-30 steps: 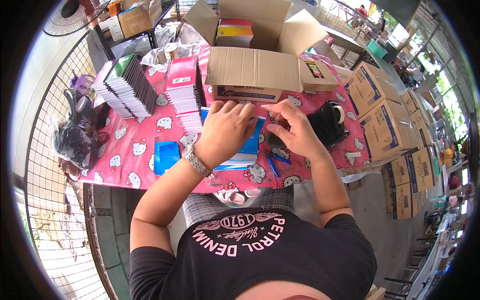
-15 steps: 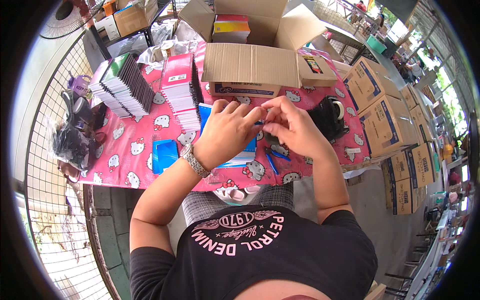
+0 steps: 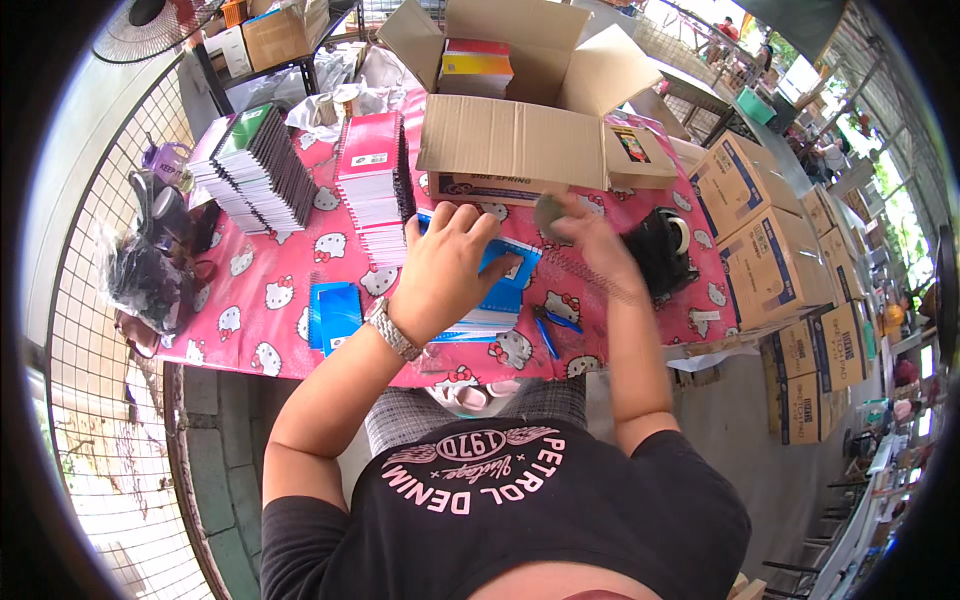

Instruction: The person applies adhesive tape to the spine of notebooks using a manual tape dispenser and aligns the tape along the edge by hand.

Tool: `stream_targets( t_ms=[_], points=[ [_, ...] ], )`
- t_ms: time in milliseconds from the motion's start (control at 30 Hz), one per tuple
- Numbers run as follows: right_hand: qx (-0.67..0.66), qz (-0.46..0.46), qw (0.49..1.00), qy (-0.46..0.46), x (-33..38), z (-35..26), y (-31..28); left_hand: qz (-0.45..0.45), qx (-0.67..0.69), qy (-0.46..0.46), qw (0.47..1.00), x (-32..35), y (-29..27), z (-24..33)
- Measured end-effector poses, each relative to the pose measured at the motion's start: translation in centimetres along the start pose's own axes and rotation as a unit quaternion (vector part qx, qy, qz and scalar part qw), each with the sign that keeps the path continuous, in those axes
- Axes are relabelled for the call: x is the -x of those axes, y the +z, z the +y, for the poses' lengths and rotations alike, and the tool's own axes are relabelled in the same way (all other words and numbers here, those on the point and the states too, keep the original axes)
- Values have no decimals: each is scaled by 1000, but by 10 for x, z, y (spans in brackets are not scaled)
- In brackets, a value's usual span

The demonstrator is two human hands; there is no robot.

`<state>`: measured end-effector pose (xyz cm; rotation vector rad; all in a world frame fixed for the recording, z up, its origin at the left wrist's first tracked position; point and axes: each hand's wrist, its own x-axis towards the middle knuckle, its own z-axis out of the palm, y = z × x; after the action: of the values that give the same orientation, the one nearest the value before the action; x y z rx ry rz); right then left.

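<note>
We see the left hand [image 3: 452, 268] lying palm-down with its fingers spread flat on a blue spiral notebook [image 3: 497, 290], which sits atop a short pile of like notebooks near the front edge of the tabletop [image 3: 270, 310], itself covered in a pink cloth printed with white cartoon cats. A metal watch [image 3: 392, 330] circles that wrist. The right hand [image 3: 590, 238] is lifted just above the notebook's right side and blurred; its grip looks pinched on a small grey roundish thing [image 3: 549, 212], though we cannot tell what that thing is. Just under that hand a pink notebook's wire spiral [image 3: 600, 277] shows. Directly behind both hands stands an open cardboard box [image 3: 520, 120] with coloured notebooks stacked inside. To the left we see a stack of pink-covered notebooks [image 3: 370, 175] and, further left, a fanned stack with a green cover on top [image 3: 250, 165]. A small blue packet [image 3: 333, 313] lies well left of the left hand. A black tape dispenser [image 3: 662, 250] sits right of the right hand, and blue pens [image 3: 553, 328] lie near the front edge. Closed cartons [image 3: 770, 240] are piled on the floor to the right.
</note>
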<state>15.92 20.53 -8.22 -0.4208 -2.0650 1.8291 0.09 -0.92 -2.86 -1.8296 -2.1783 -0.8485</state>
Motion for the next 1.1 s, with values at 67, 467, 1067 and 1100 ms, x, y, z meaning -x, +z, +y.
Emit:
stream_targets(
  t_ms=[67, 467, 1067, 1100],
  points=[
    [-185, -130, 970, -83, 5, -55, -3, 5, 20, 21, 1000, -6, -1, 1],
    [110, -270, 954, -66, -24, -105, -2, 43, 102, 51, 993, -7, -8, -17],
    [-99, -279, 947, -123, -53, -92, 28, -28, 227, 15, 973, -8, -21, -49],
    [-205, -337, 915, -81, -48, -97, 29, -21, 236, 23, 971, -8, -21, -49]
  ],
)
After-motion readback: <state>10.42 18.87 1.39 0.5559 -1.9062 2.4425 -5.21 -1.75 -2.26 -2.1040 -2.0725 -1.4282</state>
